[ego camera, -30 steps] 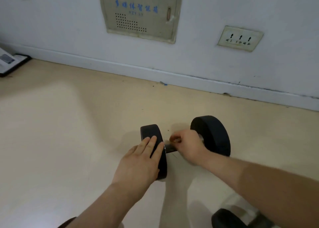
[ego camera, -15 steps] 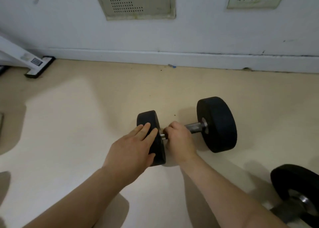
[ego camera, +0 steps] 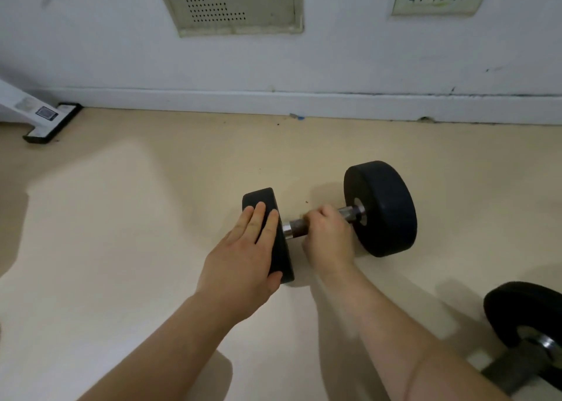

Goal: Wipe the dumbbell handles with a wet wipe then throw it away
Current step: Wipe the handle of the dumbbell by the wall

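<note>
Fingers (ego camera: 317, 216) of the right hand (ego camera: 330, 239) curl round the handle (ego camera: 296, 228) of the dumbbell (ego camera: 386, 212), which lies on the floor (ego camera: 152, 218) near the wall (ego camera: 365, 60); no wipe shows beneath them. A good wipe would likely twist round the bar and run its whole length, bare left end included. The left hand (ego camera: 246, 254) lies flat, fingers straight, on the left weight (ego camera: 261, 197); both forearms reach forward.

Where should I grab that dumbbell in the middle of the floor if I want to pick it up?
Grab the metal handle, reaching down from above. It is the thin bar lying level between the two fat black weights, so fingers can curl right round it, as the right hand does now. The weights look too wide to wrap.
</note>
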The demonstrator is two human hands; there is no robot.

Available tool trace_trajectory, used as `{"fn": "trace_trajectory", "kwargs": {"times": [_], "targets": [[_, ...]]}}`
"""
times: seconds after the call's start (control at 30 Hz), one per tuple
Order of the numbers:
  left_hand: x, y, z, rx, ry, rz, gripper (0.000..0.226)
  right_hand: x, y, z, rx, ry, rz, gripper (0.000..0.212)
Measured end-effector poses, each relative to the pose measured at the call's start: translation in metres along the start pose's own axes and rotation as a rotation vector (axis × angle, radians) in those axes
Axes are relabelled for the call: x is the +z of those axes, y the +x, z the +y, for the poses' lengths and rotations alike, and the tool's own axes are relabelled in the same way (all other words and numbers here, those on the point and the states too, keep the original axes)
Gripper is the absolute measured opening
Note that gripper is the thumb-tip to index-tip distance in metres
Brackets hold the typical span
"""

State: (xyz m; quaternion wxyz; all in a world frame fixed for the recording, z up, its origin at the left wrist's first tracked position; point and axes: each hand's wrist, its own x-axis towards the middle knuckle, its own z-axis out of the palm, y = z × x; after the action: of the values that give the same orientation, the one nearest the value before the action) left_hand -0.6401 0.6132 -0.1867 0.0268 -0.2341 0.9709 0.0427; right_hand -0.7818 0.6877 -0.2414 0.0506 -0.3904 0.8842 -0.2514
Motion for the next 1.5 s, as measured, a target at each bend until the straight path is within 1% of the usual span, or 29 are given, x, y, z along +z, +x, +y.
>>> {"fn": "trace_trajectory", "kwargs": {"times": [0.07,0.1,0.2,0.23,0.3,0.33,0.37,0.47,0.5,0.53,0.6,0.63,0.67,0.73,0.77,0.8,0.83,0.9,0.93,1.0,1.03,1.07,1.13,1.17,1.2,1.3,1.33,1.43,1.5], "targets": [[0.001,0.000,-0.003,0.007,0.014,0.021,0.091,0.000,-0.002,0.001,-0.110,-0.010,-0.090,0.023],[0.001,0.000,-0.004,0.014,0.027,0.021,0.092,-0.003,0.003,0.012,-0.095,-0.032,-0.075,0.021],[0.003,0.001,-0.005,0.022,0.062,-0.019,0.101,-0.006,0.013,0.030,0.137,-0.020,0.104,0.018],[0.004,0.003,-0.006,0.024,0.067,-0.029,0.104,-0.002,0.011,0.019,0.127,-0.003,0.102,0.018],[0.003,0.009,-0.010,0.027,0.080,-0.040,0.106,0.009,0.002,-0.004,-0.054,0.007,-0.010,0.021],[0.002,0.014,-0.014,0.025,0.089,-0.050,0.108,0.013,0.003,-0.002,-0.146,-0.009,-0.014,0.023],[0.000,0.019,-0.017,0.025,0.093,-0.067,0.109,0.011,0.009,0.005,-0.160,-0.019,0.001,0.022],[-0.005,0.036,-0.025,0.005,0.043,-0.134,0.116,0.008,0.026,0.027,0.134,0.012,0.153,0.018],[-0.006,0.041,-0.026,-0.002,0.024,-0.148,0.120,0.011,0.024,0.019,0.161,0.038,0.157,0.017],[-0.006,0.046,-0.027,-0.009,0.011,-0.155,0.123,0.015,0.019,0.005,0.104,0.057,0.109,0.018],[-0.006,0.056,-0.030,-0.024,-0.003,-0.172,0.127,0.026,0.016,-0.003,-0.133,0.035,0.091,0.020],[-0.007,0.060,-0.033,-0.031,-0.012,-0.186,0.128,0.024,0.023,0.004,-0.162,0.033,0.085,0.019],[-0.008,0.065,-0.034,-0.035,-0.028,-0.194,0.127,0.020,0.033,0.015,-0.094,0.032,0.101,0.016],[-0.008,0.071,-0.035,-0.055,-0.071,-0.172,0.118,0.017,0.048,0.032,0.128,0.028,0.204,0.012],[-0.007,0.073,-0.035,-0.064,-0.099,-0.144,0.110,0.020,0.048,0.026,0.160,0.056,0.216,0.013],[-0.004,0.075,-0.034,-0.075,-0.132,-0.104,0.100,0.025,0.045,0.014,0.107,0.088,0.180,0.015],[0.000,0.077,-0.034,-0.086,-0.160,-0.055,0.091,0.031,0.039,0.000,-0.011,0.089,0.116,0.016],[0.006,0.080,-0.036,-0.101,-0.169,0.031,0.078,0.037,0.037,0.000,-0.246,0.061,0.078,0.016],[0.010,0.082,-0.038,-0.100,-0.162,0.061,0.076,0.031,0.045,0.010,-0.259,0.053,0.074,0.017],[0.015,0.086,-0.039,-0.107,-0.163,0.113,0.074,0.022,0.062,0.031,-0.044,0.013,0.202,0.017],[0.017,0.089,-0.039,-0.113,-0.172,0.146,0.073,0.022,0.065,0.032,0.058,0.008,0.223,0.018],[0.019,0.092,-0.038,-0.117,-0.187,0.179,0.072,0.025,0.063,0.023,0.066,0.035,0.218,0.019],[0.021,0.098,-0.040,-0.135,-0.210,0.208,0.072,0.038,0.055,0.002,-0.150,0.060,0.142,0.018],[0.021,0.103,-0.043,-0.141,-0.214,0.205,0.071,0.041,0.054,0.003,-0.249,0.039,0.120,0.016],[0.021,0.108,-0.046,-0.140,-0.216,0.195,0.070,0.037,0.060,0.010,-0.271,0.029,0.099,0.016],[0.018,0.123,-0.054,-0.151,-0.235,0.174,0.061,0.023,0.076,0.030,0.043,0.057,0.183,0.017],[0.017,0.126,-0.056,-0.162,-0.250,0.171,0.060,0.024,0.074,0.022,0.055,0.037,0.202,0.018],[0.012,0.134,-0.060,-0.147,-0.267,0.081,0.072,0.033,0.062,-0.017,-0.137,0.025,0.017,0.018],[0.002,0.132,-0.067,-0.098,-0.280,-0.123,0.093,0.024,0.070,-0.022,-0.148,-0.043,-0.051,0.022]]}}
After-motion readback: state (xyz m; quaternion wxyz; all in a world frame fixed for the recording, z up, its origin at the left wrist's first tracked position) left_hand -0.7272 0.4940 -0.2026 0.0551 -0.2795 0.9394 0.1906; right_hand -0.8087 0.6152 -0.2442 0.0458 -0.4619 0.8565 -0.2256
